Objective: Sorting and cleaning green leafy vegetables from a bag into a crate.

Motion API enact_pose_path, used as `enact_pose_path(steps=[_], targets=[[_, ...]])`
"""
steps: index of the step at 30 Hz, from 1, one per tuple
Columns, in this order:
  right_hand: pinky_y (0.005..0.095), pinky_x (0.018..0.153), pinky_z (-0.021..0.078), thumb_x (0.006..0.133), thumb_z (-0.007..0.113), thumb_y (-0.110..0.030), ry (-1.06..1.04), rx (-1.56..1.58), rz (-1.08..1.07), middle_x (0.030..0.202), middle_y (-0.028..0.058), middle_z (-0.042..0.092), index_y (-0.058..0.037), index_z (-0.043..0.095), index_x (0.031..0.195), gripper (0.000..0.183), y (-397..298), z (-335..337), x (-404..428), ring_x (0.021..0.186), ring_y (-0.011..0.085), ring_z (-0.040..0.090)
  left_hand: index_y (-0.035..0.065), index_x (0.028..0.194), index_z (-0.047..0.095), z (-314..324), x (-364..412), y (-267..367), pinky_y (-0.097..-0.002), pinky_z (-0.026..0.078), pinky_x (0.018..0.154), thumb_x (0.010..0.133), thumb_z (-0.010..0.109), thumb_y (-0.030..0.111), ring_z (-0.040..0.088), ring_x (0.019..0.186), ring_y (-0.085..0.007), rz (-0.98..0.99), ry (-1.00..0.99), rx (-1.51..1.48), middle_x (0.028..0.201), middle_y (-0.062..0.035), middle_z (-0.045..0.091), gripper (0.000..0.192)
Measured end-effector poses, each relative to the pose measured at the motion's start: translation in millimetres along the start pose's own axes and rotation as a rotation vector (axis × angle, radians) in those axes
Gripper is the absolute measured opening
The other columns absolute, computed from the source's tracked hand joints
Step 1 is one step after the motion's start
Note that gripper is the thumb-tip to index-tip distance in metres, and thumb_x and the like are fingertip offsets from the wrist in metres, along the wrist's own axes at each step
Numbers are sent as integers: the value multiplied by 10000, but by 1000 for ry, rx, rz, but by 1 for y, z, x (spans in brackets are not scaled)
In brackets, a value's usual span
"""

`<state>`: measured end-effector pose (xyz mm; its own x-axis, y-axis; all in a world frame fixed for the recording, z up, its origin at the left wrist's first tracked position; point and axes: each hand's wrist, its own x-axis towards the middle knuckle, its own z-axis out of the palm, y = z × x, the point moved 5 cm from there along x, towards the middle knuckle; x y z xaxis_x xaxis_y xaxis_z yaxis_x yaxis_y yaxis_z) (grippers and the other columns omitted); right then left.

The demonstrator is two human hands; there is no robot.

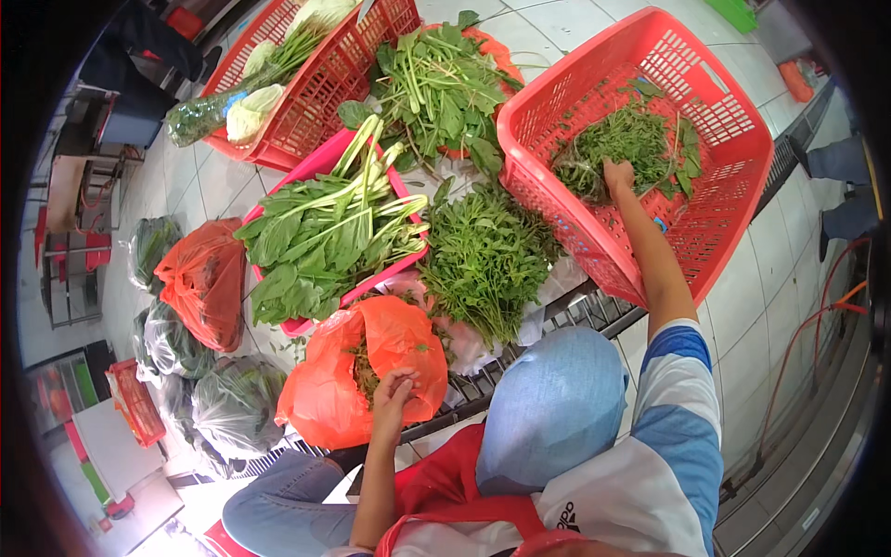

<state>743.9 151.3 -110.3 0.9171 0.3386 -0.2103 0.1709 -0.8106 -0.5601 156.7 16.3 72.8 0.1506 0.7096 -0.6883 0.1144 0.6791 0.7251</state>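
Note:
My left hand [393, 391] is over an orange plastic bag [334, 397], its fingers loosely curled and nothing visible in them. Through the bag's mouth some greens [365, 372] show. My right hand [618, 174] reaches into a large red plastic basket [598, 244] and touches a heap of fine-leaved greens [626, 143], partly wrapped in clear plastic. Its fingertips are hidden, so I cannot tell whether they grip. Between the basket and the orange bag lies a big bunch of leafy stems [487, 257] on pale plastic sheeting.
A pink crate [390, 278] holds broad-leaved greens [327, 237]. Behind it are more greens [445, 90] and a red basket [327, 90] with cabbages. Several tied bags, including a red one [205, 285], stand at left. A drain grate [585, 306] crosses the tiled floor. Other people's legs [846, 188] show at right.

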Motion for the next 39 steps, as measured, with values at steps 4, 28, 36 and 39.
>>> enact_pose_path(steps=[4, 28, 36, 39], targets=[[337, 713, 409, 650, 656, -354, -118, 303, 2, 876, 152, 556, 33, 545, 906, 478, -16, 6, -8, 793, 263, 530, 50, 979, 495, 10, 2, -12, -225, 414, 717, 823, 464, 95, 516, 814, -104, -59, -42, -39, 916, -32, 541, 165], [379, 688, 443, 717, 531, -209, 307, -679, -647, 784, 201, 568, 41, 550, 796, 262, -67, -80, -69, 770, 303, 558, 6, 963, 531, -3, -22, -9, -293, 411, 732, 777, 491, 80, 540, 840, -219, 279, -96, 663, 899, -129, 568, 205], [383, 749, 452, 591, 667, -410, -257, -378, 17, 942, 220, 566, 20, 589, 895, 532, -1, -47, -40, 890, 308, 558, -3, 955, 530, 10, -18, -10, -296, 410, 734, 773, 494, 78, 537, 828, -231, 339, -130, 670, 895, -137, 561, 202], [376, 755, 451, 573, 671, -358, -300, -420, -41, 1009, 210, 548, 22, 596, 887, 499, 0, -37, -40, 922, 310, 548, -4, 953, 530, 8, -21, -13, -298, 414, 731, 771, 494, 74, 536, 817, -234, 316, -137, 687, 896, -139, 560, 201]])
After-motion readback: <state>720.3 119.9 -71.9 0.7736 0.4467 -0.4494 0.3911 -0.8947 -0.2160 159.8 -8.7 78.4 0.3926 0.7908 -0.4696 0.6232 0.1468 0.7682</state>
